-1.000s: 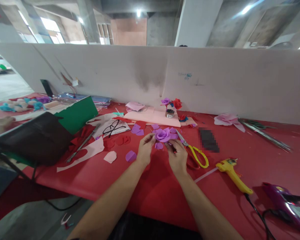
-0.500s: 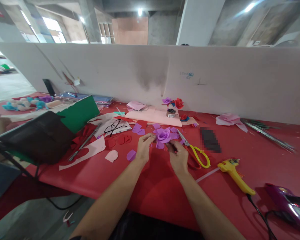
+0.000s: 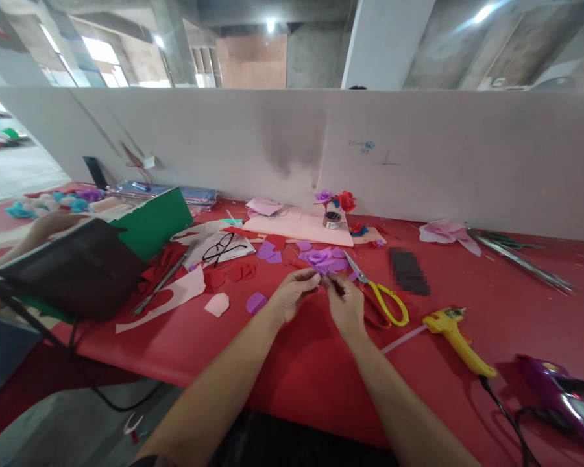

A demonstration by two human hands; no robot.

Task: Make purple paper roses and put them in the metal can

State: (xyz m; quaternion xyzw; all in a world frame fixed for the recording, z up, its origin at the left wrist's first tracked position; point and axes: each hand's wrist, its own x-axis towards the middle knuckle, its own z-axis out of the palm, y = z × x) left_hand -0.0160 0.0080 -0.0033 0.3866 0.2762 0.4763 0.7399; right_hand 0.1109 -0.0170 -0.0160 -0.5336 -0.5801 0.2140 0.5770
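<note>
A purple paper rose faces away from me, tilted over the red table. Below its petals my right hand is closed in a pinch on its base. My left hand is closed too, thumb and fingers meeting at the same base, close to the right fingertips. The fingers hide the underside of the rose. Loose purple petals lie around it, and one purple petal sits left of my left hand. Right beside my right hand lie scissors with yellow handles.
To the right are a yellow glue gun with a cord and a purple device. Eyeglasses, paper scraps and a dark bag lie left. Behind stand finished flowers by a tape roll. Another person's hand is far left.
My left hand has moved right, from the rose's side to its base beside my right hand. The rose has tipped away from me. The other person's hand has moved right, over the bag.
</note>
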